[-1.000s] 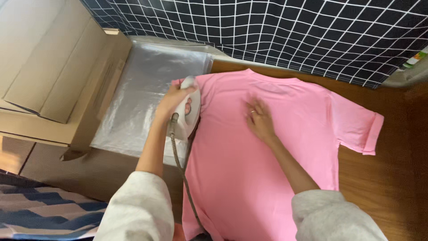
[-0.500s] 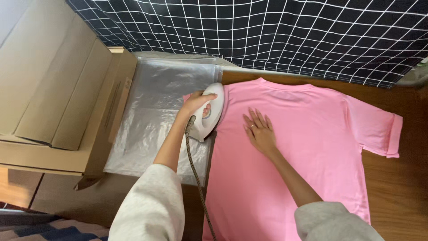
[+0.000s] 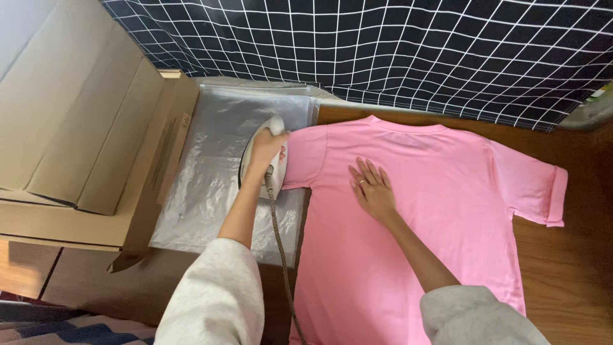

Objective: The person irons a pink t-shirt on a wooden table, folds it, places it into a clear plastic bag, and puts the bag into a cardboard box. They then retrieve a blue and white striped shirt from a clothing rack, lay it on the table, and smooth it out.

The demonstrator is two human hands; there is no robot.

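Her left hand (image 3: pixel 265 152) grips the white iron (image 3: pixel 262 160) at the pink shirt (image 3: pixel 415 217)'s left sleeve, while her right hand (image 3: pixel 371 188) lies spread flat, pinning the cloth smooth.

A white iron (image 3: pixel 263 156) sits at the left sleeve of a pink T-shirt (image 3: pixel 415 217), half over the silvery pad beside it, its braided cord trailing down toward the near edge. The T-shirt lies flat, front up, collar toward the checked cloth, sleeves spread out on the wooden top
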